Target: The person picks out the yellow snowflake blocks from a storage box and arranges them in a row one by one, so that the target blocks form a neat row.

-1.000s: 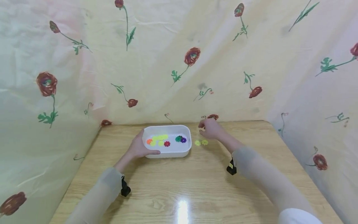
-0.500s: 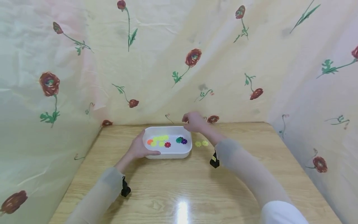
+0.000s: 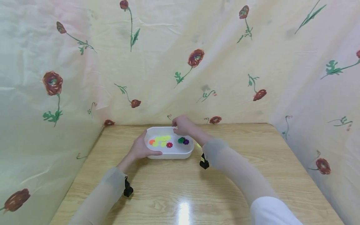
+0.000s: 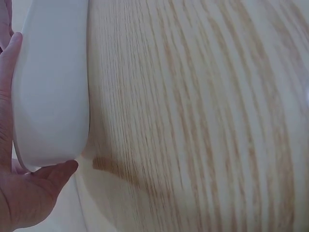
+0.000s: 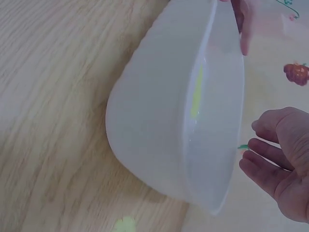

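On the wooden table (image 3: 157, 184), the left hand (image 3: 140, 148) clamps the left end of the white tub (image 3: 168, 156), where colourful flower-shaped pieces (image 3: 169, 145) lie; over the tub's far side hangs the right hand (image 3: 182, 125), fingers loosely bent, tips apart; behind stretches flowered cloth (image 3: 157, 68)

"Is there any lettering, brand or number you can read from there?"

"None that I can read, in the head view or from either wrist."

"What about the white tub (image 3: 168, 155) in your left grip (image 3: 139, 148)?"

"I can make out no label or mark on the walls that show."

"And the black device (image 3: 204, 164) at your right wrist?"

"It bears a small yellow patch (image 3: 202, 159), too small for me to tell whether anything is written on it."
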A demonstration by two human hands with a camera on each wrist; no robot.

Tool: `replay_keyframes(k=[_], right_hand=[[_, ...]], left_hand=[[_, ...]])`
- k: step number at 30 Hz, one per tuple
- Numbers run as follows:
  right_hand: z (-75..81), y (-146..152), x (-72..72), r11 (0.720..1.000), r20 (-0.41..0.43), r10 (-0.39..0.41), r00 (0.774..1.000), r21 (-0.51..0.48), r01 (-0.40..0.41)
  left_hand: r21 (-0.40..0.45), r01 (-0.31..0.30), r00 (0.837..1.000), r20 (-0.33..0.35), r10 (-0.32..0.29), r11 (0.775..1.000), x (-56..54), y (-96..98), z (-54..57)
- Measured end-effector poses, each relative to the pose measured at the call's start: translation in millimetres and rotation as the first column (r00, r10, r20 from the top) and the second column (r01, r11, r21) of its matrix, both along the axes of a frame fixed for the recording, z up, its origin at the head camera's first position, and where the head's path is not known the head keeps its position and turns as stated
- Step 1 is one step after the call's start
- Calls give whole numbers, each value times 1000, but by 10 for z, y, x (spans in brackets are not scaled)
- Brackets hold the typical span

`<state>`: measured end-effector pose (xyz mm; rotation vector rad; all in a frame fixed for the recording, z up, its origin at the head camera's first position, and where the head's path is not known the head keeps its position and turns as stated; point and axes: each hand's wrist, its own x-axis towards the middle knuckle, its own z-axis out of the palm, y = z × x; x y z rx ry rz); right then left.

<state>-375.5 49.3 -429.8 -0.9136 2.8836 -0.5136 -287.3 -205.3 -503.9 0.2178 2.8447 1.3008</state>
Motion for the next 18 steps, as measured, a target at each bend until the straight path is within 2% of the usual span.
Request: replay_keyframes(k=[8, 18], right_hand=[[-84, -185, 17, 1000, 90, -9, 996, 3, 9], [-214, -324, 20, 998, 83, 15, 996, 56, -19]], left_hand=[[-8, -8, 1000, 22, 8, 1000, 14, -10, 15], [-24, -17, 999, 32, 18, 1000, 30, 2, 16]])
